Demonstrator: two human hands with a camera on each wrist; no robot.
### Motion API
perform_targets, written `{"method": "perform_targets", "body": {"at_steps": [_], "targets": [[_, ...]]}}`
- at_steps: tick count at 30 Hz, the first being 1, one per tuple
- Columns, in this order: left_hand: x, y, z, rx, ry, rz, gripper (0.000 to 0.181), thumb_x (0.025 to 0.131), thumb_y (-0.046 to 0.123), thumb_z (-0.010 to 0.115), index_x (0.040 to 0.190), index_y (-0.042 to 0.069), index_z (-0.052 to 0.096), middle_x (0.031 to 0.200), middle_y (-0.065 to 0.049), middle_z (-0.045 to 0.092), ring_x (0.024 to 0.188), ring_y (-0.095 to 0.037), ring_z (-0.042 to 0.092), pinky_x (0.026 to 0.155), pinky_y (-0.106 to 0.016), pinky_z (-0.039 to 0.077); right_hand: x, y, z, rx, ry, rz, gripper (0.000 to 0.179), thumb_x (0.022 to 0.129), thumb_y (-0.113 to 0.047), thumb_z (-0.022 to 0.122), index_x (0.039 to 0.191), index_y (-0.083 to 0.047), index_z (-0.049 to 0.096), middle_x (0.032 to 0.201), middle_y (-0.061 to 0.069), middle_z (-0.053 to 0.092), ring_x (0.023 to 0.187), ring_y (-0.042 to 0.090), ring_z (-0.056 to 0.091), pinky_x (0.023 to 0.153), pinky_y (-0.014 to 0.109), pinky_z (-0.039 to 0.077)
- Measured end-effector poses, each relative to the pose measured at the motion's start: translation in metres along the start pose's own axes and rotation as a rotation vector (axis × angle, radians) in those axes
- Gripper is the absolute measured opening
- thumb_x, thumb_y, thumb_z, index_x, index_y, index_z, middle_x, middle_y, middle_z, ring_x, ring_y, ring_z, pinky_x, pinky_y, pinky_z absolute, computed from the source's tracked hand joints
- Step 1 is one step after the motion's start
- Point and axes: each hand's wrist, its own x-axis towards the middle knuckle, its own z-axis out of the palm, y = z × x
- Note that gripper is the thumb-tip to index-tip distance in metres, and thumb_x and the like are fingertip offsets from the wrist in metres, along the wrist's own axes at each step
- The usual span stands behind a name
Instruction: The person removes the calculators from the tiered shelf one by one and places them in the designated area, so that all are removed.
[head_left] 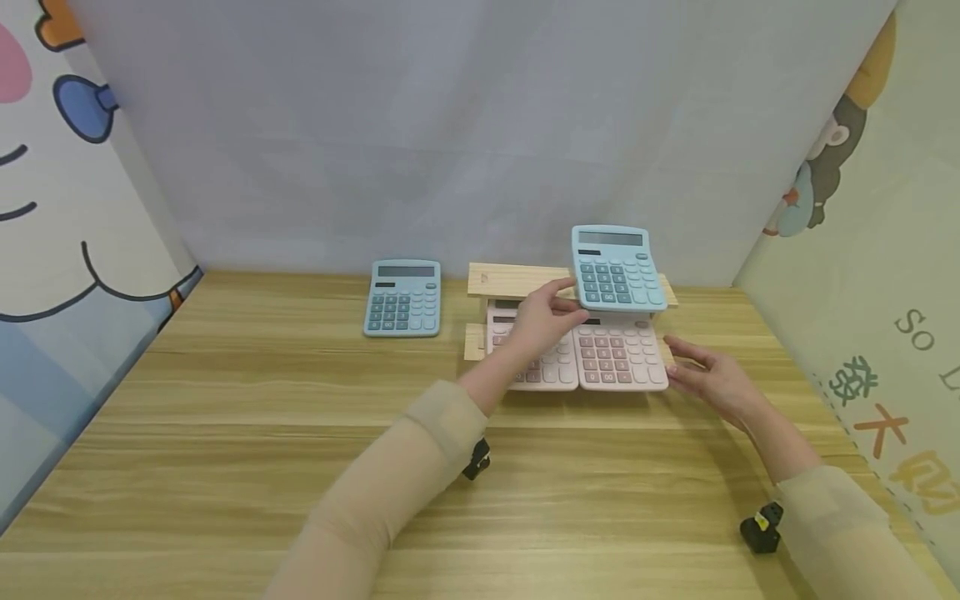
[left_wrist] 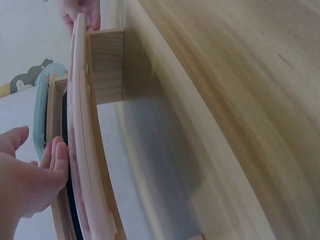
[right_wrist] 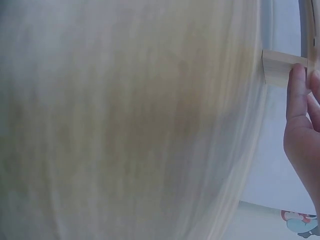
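A light blue calculator [head_left: 619, 268] leans on the top tier of a wooden stand [head_left: 517, 281], its left edge beside my left hand [head_left: 546, 321]. The left wrist view shows that hand's thumb held apart from its fingers [left_wrist: 59, 162], whose tips lie close to the stand and a pink calculator. Two pink calculators lean side by side on the lower tier; my left hand partly covers the left one [head_left: 558, 372], while the right one [head_left: 621, 354] shows more fully. My right hand [head_left: 712, 379] touches the stand's right end with extended fingers [right_wrist: 297, 92].
Another light blue calculator [head_left: 403, 298] lies to the left of the stand on the wood-grain table [head_left: 262, 433]. A pale curtain [head_left: 375, 150] hangs behind. Cartoon-printed panels [head_left: 885, 275] border both sides. Small black devices [head_left: 762, 529] sit at the sleeves.
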Motion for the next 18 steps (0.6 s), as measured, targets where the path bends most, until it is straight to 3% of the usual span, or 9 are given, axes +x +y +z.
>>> {"method": "perform_targets", "body": {"at_steps": [9, 18], "targets": [[0.000, 0.004, 0.020, -0.051, 0.223, -0.023, 0.045, 0.083, 0.019, 0.073, 0.127, 0.019, 0.060, 0.098, -0.003, 0.070, 0.089, -0.010, 0.065, 0.073, -0.018, 0.054, -0.001, 0.000, 0.001, 0.017, -0.006, -0.009, 0.068, 0.096, -0.016, 0.054, 0.149, 0.000, 0.015, 0.153, 0.029, 0.009, 0.097, -0.010, 0.055, 0.092, 0.018, 0.048], [0.000, 0.007, 0.028, -0.099, 0.328, -0.035, 0.040, 0.081, 0.016, 0.074, 0.120, 0.016, 0.065, 0.096, -0.006, 0.072, 0.087, -0.013, 0.068, 0.073, -0.019, 0.055, 0.000, 0.000, 0.000, -0.007, -0.006, -0.014, 0.068, 0.096, -0.017, 0.055, 0.149, -0.001, 0.015, 0.153, 0.028, 0.008, 0.098, -0.012, 0.054, 0.091, 0.018, 0.048]]}}
